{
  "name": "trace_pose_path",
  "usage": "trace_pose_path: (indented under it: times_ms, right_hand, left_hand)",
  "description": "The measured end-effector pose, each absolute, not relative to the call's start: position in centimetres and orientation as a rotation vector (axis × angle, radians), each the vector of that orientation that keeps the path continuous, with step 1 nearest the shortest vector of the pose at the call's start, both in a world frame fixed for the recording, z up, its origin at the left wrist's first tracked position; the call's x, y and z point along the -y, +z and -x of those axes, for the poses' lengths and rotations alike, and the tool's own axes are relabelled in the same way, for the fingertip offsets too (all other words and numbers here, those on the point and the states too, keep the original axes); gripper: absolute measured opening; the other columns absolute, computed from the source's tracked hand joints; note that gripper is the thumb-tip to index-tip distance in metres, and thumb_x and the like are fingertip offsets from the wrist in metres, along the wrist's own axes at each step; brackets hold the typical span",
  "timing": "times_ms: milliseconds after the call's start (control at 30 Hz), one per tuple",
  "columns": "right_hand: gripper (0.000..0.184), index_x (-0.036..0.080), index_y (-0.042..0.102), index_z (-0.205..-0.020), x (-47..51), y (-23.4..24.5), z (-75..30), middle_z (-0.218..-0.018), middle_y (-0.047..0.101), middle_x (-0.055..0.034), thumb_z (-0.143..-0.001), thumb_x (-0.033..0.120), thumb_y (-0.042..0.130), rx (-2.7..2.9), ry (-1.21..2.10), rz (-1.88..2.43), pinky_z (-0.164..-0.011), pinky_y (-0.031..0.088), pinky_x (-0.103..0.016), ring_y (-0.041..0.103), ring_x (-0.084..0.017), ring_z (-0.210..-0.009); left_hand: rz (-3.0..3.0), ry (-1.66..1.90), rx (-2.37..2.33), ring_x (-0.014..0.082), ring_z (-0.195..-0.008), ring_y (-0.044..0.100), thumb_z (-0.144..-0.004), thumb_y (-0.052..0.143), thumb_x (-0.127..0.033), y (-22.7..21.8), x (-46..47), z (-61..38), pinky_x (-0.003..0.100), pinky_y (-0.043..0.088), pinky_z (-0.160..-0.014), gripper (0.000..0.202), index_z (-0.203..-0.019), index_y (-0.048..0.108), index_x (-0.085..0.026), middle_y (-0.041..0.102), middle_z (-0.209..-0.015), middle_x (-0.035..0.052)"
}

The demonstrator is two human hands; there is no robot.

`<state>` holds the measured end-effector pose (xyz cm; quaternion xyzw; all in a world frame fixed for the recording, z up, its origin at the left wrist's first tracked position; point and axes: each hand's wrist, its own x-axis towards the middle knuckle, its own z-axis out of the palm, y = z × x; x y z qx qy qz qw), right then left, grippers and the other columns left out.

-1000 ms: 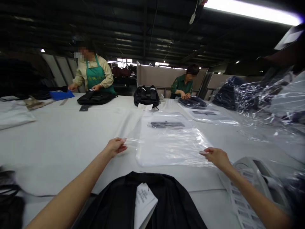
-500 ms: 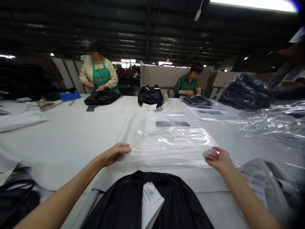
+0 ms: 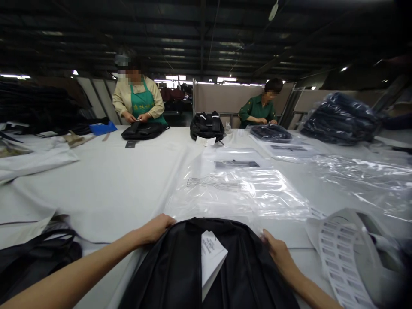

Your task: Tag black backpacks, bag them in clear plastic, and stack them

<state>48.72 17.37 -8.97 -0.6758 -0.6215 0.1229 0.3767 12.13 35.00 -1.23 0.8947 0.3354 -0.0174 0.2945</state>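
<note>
A black backpack (image 3: pixel 180 270) with a white paper hang tag (image 3: pixel 210 262) stands right before me. Beyond its top, a clear plastic bag (image 3: pixel 219 197) lies spread over the white table, its near edge reaching the backpack. At the backpack's upper left, my left hand (image 3: pixel 157 228) is closed on the bag's edge, fingertips partly hidden. My right hand (image 3: pixel 278 251) pinches the bag's other side by the backpack's upper right.
A roll of printed labels (image 3: pixel 341 262) sits at right. Another black bag (image 3: pixel 41 262) lies at left. Across the white table (image 3: pixel 96 184), two co-workers handle black bags. A plastic-wrapped stack (image 3: pixel 341 118) and loose clear film (image 3: pixel 354 180) occupy the right.
Both hands have come down and toward me, drawing the plastic bag's near edge from over the table to the backpack's top. The view has shifted slightly.
</note>
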Motion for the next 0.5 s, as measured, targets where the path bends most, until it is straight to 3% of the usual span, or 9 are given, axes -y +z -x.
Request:
trace_pose_path:
  times_ms: [167,267,367,500]
  right_hand:
    - [0.037,0.021,0.039,-0.062,-14.7,-4.3,-48.0,-0.057,0.045,0.0029,-0.083,0.051,0.042,1.177,0.715,1.758,-0.053,0.039,-0.025,0.044,-0.014,-0.054]
    - [0.042,0.021,0.04,-0.058,-15.0,-2.7,-47.6,-0.053,0.043,0.003,-0.083,0.054,0.043,1.096,0.659,1.774,-0.054,0.038,-0.025,0.045,-0.014,-0.054]
    - [0.048,0.021,0.036,-0.054,-16.4,-2.2,-46.3,-0.049,0.04,0.0024,-0.087,0.055,0.035,1.063,0.544,1.814,-0.05,0.036,-0.025,0.042,-0.013,-0.049]
    - [0.046,0.02,0.042,-0.054,-15.1,-2.9,-45.0,-0.049,0.042,0.0013,-0.091,0.044,0.031,1.37,0.237,1.728,-0.047,0.036,-0.024,0.042,-0.013,-0.047]
  left_hand:
    - [-1.871,0.227,-1.015,0.0177,-0.066,0.056,-0.085,0.033,-0.048,-1.3,-31.6,-11.4,0.024,0.044,-0.057,0.043,-0.076,0.059,-0.015,0.063,-0.071,0.0006]
    - [-1.708,0.648,-1.43,0.0178,-0.061,0.054,-0.082,0.033,-0.058,-2.6,-29.6,-11.0,0.025,0.043,-0.057,0.049,-0.067,0.055,-0.017,0.058,-0.06,-0.0005]
    - [-1.741,0.949,-1.772,0.0172,-0.059,0.056,-0.084,0.031,-0.057,-2.8,-27.9,-10.7,0.024,0.044,-0.057,0.05,-0.061,0.053,-0.019,0.057,-0.055,-0.0011]
    - [-2.062,1.085,-1.588,0.0153,-0.067,0.063,-0.087,0.034,-0.054,-3.2,-24.6,-7.4,0.02,0.05,-0.063,0.045,-0.076,0.064,-0.022,0.067,-0.07,-0.001]
